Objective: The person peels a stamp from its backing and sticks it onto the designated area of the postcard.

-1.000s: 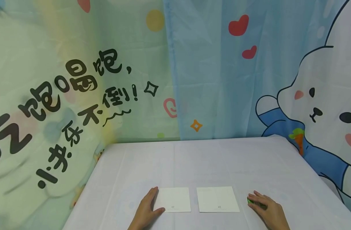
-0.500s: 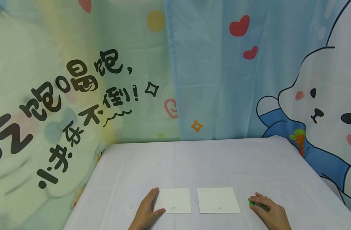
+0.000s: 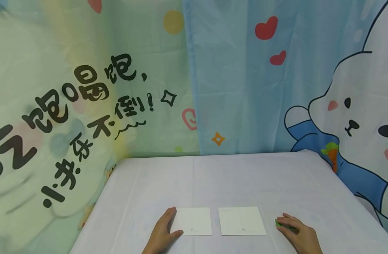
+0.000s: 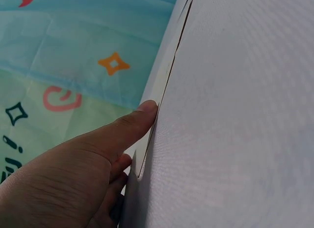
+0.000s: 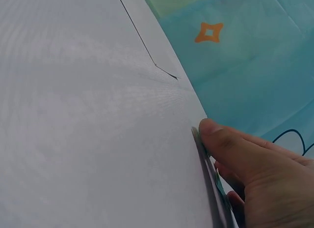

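Note:
Two white cards lie side by side on the white-covered table: a left card [image 3: 194,220] and a right card [image 3: 242,220], each with a small dark mark near its front edge. My left hand [image 3: 163,230] rests at the left card, fingers along its left edge and thumb at its near corner. The left wrist view shows that thumb [image 4: 132,121] extended against the card's edge. Right of both cards, my right hand [image 3: 300,233] holds a small, thin green-and-white piece [image 3: 278,223] at the table. Fingers cover most of it, so its kind is unclear.
A white cloth [image 3: 200,180] covers the table and runs back to a printed curtain [image 3: 232,77]. The curtain bears hearts, dark lettering and a cartoon bear [image 3: 327,95]. The table's right edge slopes away beyond my right hand.
The right hand has shifted very slightly, and the bit of green showing at its fingertips varies a little. The left hand and both cards stay in place.

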Action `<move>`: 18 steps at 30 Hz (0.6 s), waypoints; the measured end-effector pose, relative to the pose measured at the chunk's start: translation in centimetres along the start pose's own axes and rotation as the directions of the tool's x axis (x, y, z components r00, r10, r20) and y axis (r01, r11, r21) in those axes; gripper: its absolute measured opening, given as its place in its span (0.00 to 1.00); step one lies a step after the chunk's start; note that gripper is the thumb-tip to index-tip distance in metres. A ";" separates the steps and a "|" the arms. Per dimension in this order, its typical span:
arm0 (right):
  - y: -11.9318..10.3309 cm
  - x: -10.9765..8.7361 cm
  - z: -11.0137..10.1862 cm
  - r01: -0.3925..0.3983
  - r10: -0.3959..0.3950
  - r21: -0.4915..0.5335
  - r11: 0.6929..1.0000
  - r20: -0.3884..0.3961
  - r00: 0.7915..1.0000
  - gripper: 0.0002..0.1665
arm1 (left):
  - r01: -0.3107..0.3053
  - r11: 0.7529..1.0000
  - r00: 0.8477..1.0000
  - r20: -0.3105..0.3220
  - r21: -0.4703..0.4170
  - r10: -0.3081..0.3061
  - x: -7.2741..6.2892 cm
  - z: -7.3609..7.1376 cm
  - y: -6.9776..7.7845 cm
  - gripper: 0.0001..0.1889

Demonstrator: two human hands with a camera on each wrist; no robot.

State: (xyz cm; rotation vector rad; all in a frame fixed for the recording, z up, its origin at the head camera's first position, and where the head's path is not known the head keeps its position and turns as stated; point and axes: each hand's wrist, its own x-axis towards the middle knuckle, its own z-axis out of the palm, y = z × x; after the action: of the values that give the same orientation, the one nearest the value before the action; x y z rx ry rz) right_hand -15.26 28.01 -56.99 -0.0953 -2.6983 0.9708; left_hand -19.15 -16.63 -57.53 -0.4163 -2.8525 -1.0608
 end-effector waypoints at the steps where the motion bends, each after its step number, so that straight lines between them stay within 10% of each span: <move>1: 0.0 0.0 0.0 0.000 0.000 -0.004 1.000 -0.004 1.000 0.15 | -0.010 1.000 1.000 -0.002 -0.002 0.010 0.0 0.0 0.0 0.46; 18: 0.0 0.1 -0.1 -0.033 0.033 0.011 0.999 0.019 0.999 0.20 | -0.062 0.998 0.998 -0.025 -0.033 0.062 0.0 0.0 -0.1 0.39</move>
State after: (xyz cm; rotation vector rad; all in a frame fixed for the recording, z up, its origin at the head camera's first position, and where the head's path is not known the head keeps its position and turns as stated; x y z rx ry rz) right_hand -15.35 28.11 -56.84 -0.1298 -2.7163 1.0015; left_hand -19.15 -16.72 -57.61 -0.4878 -2.7850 -1.0967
